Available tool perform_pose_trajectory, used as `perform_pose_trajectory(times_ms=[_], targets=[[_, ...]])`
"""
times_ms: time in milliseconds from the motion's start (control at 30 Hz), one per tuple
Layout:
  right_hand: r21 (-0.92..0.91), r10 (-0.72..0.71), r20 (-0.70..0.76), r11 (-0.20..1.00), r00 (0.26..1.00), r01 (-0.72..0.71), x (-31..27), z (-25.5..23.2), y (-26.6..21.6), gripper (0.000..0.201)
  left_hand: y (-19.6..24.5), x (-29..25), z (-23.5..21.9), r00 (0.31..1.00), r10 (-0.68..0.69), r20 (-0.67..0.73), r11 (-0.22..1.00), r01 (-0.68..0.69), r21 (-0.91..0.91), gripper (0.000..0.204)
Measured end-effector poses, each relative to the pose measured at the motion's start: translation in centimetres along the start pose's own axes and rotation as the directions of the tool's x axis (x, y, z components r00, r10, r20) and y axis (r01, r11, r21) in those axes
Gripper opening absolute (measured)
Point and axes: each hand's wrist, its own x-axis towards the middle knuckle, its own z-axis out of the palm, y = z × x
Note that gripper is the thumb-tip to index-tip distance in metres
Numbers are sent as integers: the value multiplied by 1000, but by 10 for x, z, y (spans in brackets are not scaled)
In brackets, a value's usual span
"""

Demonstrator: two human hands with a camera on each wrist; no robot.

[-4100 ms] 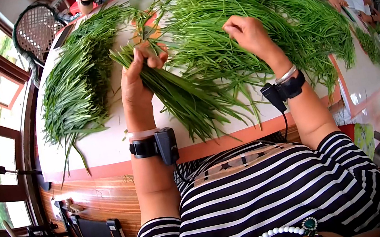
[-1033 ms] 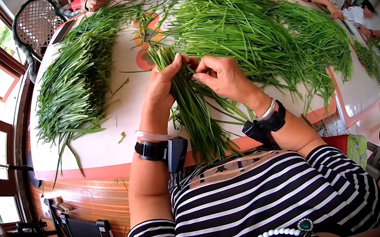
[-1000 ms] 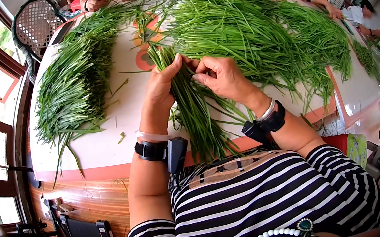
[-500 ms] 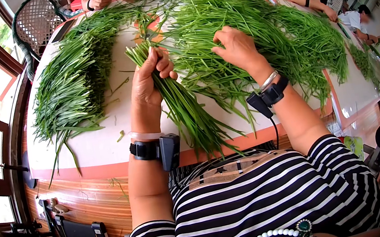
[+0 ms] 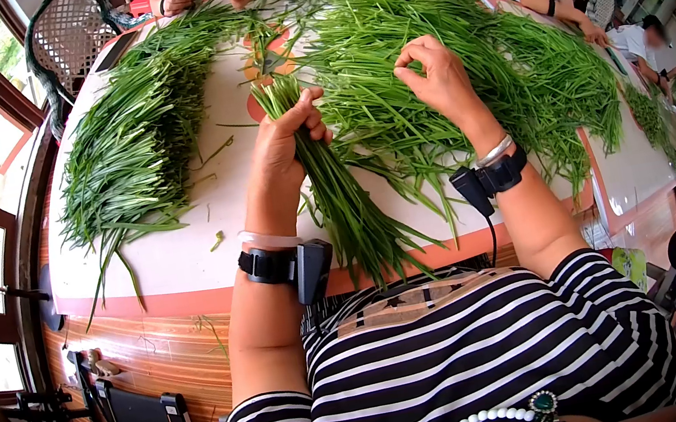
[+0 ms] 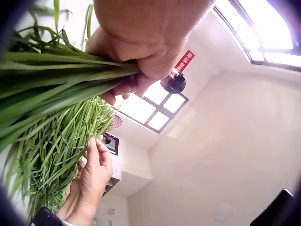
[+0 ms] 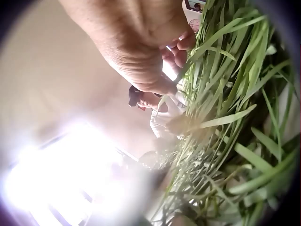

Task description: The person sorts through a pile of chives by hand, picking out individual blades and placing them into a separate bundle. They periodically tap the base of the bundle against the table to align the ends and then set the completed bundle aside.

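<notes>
My left hand [image 5: 283, 149] grips a bundle of long green stalks [image 5: 345, 201], pale cut ends up and leaves hanging toward me. In the left wrist view, the fingers of my left hand [image 6: 136, 52] wrap the bundle [image 6: 51, 84]. My right hand [image 5: 443, 81] is raised over the large green pile [image 5: 380, 34], apart from the bundle, with thumb and forefinger meeting. The left wrist view also shows my right hand [image 6: 94, 181] with its fingertips together. In the right wrist view, a thin leaf [image 7: 163, 101] shows at the fingertips of my right hand [image 7: 141, 47].
A neater heap of greens [image 5: 131, 147] lies along the left of the white table [image 5: 187, 268], with loose bits near it. A dark flat object [image 5: 115, 52] is at the far left edge. Other people sit at the far side and right; a woven chair [image 5: 67, 37] stands back left.
My right hand was at the bundle a second ago, then moved away to the right over the pile. My left hand has kept its grip, and since half a second ago has shifted slightly right.
</notes>
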Motion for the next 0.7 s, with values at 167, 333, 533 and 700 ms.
perform_pose_trajectory(times_ms=[167, 333, 533, 700], targets=[[59, -113, -28, 992, 993, 114, -10, 2, -22, 7, -14, 8, -4, 1000, -21, -5, 1000, 21, -15, 31], [49, -199, 156, 980, 968, 194, -27, 13, -51, 9, -18, 9, -7, 1000, -14, 26, 1000, 14, 6, 28], [245, -132, 447, 969, 885, 21, -26, -5, -45, 11, -6, 1, 3, 1000, 7, -25, 999, -8, -44, 18], [-39, -27, 206, 999, 978, 35, 4, 7, -12, 14, -1, 8, -22, 957, 39, 286, 988, 7, -157, 17]])
